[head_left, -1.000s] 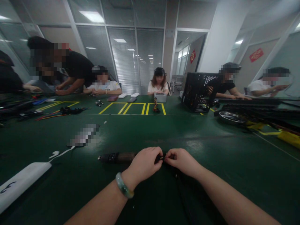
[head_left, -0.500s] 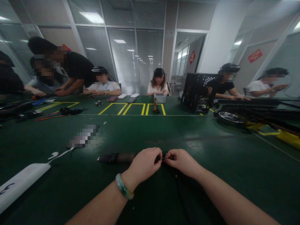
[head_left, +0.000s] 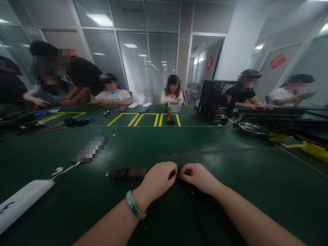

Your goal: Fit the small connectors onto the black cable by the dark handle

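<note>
My left hand point(head_left: 159, 177), with a green bangle point(head_left: 134, 205) at its wrist, is closed in a pinch over the table. Its fingertips meet a tiny shiny piece point(head_left: 176, 174), too small to make out. Close to it on the right, my right hand point(head_left: 198, 176) also pinches, its fingertips almost touching the left ones; what they hold is hidden. Partly behind my left hand lies a dark cylindrical tool point(head_left: 128, 173) with a metal tip, like an electric screwdriver. A dark strap-like length point(head_left: 198, 212) runs from under my right hand towards me.
On the left are a white power strip point(head_left: 28, 198) and a blurred phone-like item point(head_left: 91, 150) on a white cable. A black perforated case point(head_left: 216, 102) and a round metal dish point(head_left: 251, 128) stand to the right. Several people sit around the green table point(head_left: 153, 143).
Both hands stay almost in place, still pinched together. The view has shifted very slightly.
</note>
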`<state>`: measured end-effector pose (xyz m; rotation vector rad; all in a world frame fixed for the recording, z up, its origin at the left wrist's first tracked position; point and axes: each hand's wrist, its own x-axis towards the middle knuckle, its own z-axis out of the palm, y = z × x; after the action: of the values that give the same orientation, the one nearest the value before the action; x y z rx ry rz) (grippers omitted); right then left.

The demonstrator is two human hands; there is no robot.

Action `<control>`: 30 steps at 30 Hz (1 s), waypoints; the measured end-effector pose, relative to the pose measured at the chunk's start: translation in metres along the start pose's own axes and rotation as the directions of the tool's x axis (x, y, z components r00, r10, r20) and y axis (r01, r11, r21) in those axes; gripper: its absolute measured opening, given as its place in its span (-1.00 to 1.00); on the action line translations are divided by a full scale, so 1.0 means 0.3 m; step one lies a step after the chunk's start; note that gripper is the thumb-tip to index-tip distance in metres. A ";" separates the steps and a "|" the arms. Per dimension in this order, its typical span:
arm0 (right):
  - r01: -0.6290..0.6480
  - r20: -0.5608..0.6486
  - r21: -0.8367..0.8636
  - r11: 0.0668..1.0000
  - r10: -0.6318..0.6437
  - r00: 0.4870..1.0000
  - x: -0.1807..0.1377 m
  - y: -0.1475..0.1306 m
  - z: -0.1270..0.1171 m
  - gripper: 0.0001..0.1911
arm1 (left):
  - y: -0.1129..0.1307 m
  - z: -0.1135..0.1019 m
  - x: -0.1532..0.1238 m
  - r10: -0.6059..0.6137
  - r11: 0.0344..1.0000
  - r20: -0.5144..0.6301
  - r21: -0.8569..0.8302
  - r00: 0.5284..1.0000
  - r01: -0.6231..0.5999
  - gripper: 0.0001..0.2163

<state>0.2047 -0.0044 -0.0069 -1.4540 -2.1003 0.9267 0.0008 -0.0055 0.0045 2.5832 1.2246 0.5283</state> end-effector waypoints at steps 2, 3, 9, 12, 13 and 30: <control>0.005 -0.003 -0.003 1.000 -0.005 1.000 0.002 0.004 0.002 -0.84 | 0.001 -0.001 -0.001 0.028 1.000 -0.001 -0.003 1.000 -0.028 -0.91; 0.005 -0.004 -0.004 1.000 -0.005 1.000 0.002 0.003 0.002 -0.84 | 0.001 -0.001 -0.002 0.034 0.999 -0.004 -0.006 0.999 -0.034 -0.89; 0.002 0.009 0.010 1.000 -0.002 1.000 -0.002 -0.002 -0.002 -0.85 | -0.001 -0.001 -0.006 0.000 1.000 -0.032 -0.016 1.000 -0.001 -0.87; -0.013 0.011 0.007 1.000 0.013 1.000 -0.001 -0.002 -0.002 -0.84 | -0.007 0.005 -0.003 0.015 1.000 -0.018 -0.015 1.000 -0.015 -0.93; -0.015 0.012 0.006 1.000 0.015 1.000 -0.001 -0.002 -0.002 -0.83 | -0.009 0.008 -0.002 0.022 1.000 -0.013 -0.014 1.000 -0.022 -0.93; -0.009 0.014 0.017 1.000 0.009 1.000 0.000 -0.006 0.000 -0.83 | 0.002 0.004 -0.006 0.024 1.000 -0.038 0.003 0.999 -0.024 -0.85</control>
<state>0.2034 -0.0048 -0.0056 -1.4533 -2.0923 0.9587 0.0008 -0.0072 0.0031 2.6047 1.2085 0.5828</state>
